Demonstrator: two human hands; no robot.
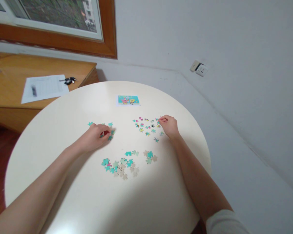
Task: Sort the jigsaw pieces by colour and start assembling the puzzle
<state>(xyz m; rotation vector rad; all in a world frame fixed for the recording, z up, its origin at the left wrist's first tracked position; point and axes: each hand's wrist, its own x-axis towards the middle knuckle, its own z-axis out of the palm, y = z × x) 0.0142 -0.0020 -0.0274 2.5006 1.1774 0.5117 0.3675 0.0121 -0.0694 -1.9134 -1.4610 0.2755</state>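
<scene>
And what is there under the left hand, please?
Around the edges of the left hand, turquoise puzzle pieces show on the white table. Whatever lies directly beneath it is covered, so I cannot tell whether more pieces are there.

From the wearer's head, the single view looks forward and down across the table (123,130).

Your table top (88,204) reads plain white. Nearer puzzle pieces (114,169): turquoise, pale green and beige, a patch of pink. Farther puzzle pieces (141,130), right of your centre: multicoloured, with pink, yellow, turquoise. Your picture card (125,101): turquoise ground, pink figure, yellow figure. Your sleeve (224,223): off-white. Desk (9,87): orange-brown. Wall (161,32): pale grey.
</scene>
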